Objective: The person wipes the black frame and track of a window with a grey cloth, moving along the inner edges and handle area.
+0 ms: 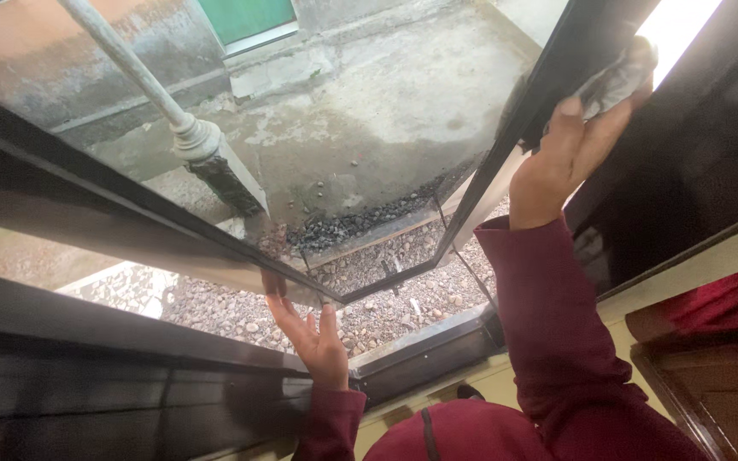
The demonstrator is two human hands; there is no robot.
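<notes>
While the right hand (561, 158) reaches up high, it presses a grey cloth (618, 79) against the dark window frame (548, 77). Its grip is pinching the cloth, with the thumb on one side and the fingers folded over the other. The cloth is bunched up and sits near the top right, on the slanted bar of the frame. That bar is long and thin and runs from the top right down toward the middle.

The left hand (316, 337) is lower down, flat on the glass (360, 128) by the bottom bar. Its fingers are spread wide and hold nothing.

Both arms wear dark red sleeves (548, 333). Through the glass you can see a grey pole (130, 64), a wet concrete floor (403, 94) and lots of small stones (369, 307).
</notes>
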